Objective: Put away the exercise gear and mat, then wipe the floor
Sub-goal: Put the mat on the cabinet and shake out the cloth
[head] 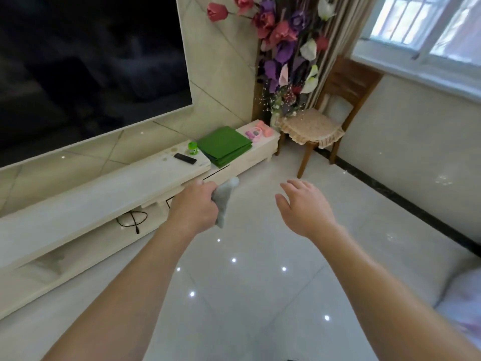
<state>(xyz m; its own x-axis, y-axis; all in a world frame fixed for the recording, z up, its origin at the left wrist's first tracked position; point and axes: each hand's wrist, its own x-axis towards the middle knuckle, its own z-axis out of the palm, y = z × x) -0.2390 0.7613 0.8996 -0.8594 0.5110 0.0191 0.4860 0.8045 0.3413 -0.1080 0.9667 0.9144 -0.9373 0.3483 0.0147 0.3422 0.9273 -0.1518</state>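
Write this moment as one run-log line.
left hand: grips cloth | right hand: open | mat: folded on TV stand | pink gear: beside mat

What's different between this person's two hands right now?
The left hand has its fingers curled round a grey cloth; the right hand holds nothing, its fingers relaxed and slightly spread. The left hand appears in front of the low TV cabinet; the right hand is over open floor. Both are bare and reach forward above the glossy white tiles.
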